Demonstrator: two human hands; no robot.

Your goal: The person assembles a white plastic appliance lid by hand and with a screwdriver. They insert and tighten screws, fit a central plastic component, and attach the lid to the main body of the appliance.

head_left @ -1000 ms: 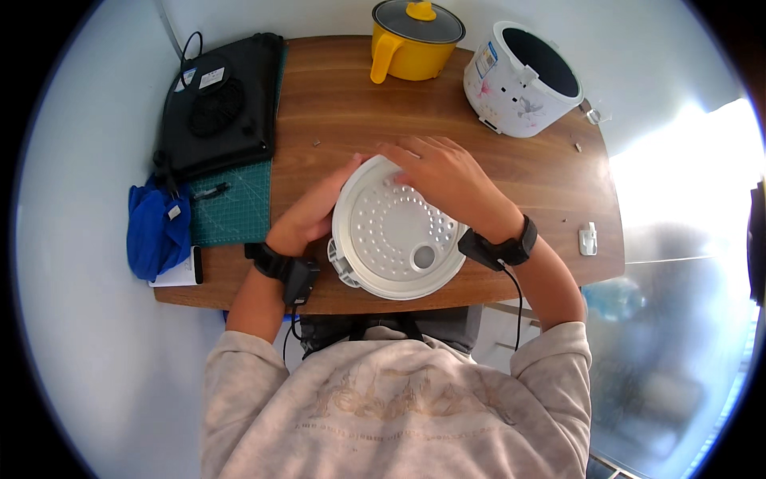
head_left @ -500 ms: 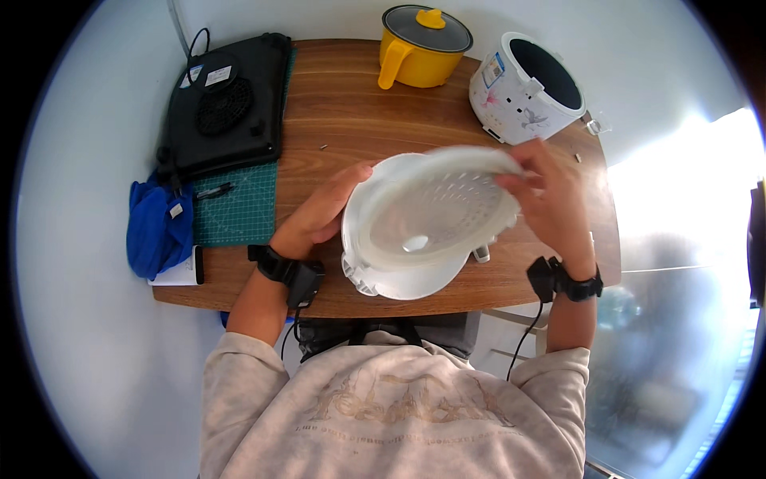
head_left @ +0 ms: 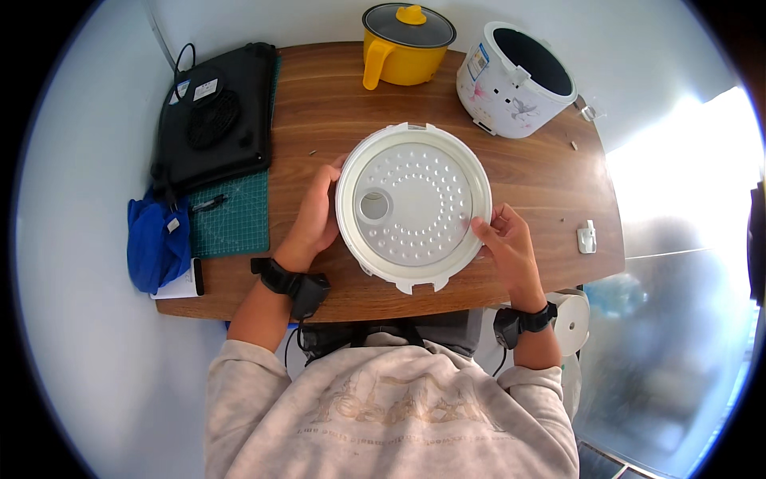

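A round white rice cooker lid (head_left: 416, 206) is held between my two hands above the near part of the table, its inner side facing up. That side carries a dimpled plate with a round hole at the left. My left hand (head_left: 321, 209) grips the lid's left rim, its fingers partly hidden beneath. On the lower right rim, my right hand (head_left: 503, 239) pinches the edge with the thumb on top. The white rice cooker body (head_left: 511, 84), printed with flowers and without a lid, stands at the back right.
A yellow pot (head_left: 407, 56) with a dark lid stands at the back. On the left lie an upturned black appliance (head_left: 211, 120), a green cutting mat (head_left: 239, 215), a black pen (head_left: 209, 203) and blue cloth (head_left: 157, 243). A small white plastic part (head_left: 586, 238) rests near the right edge.
The dimpled plate, tilted and blurred in my right hand before, now lies flat in the lid. My right hand has come down to the lid's rim, and the lid has turned.
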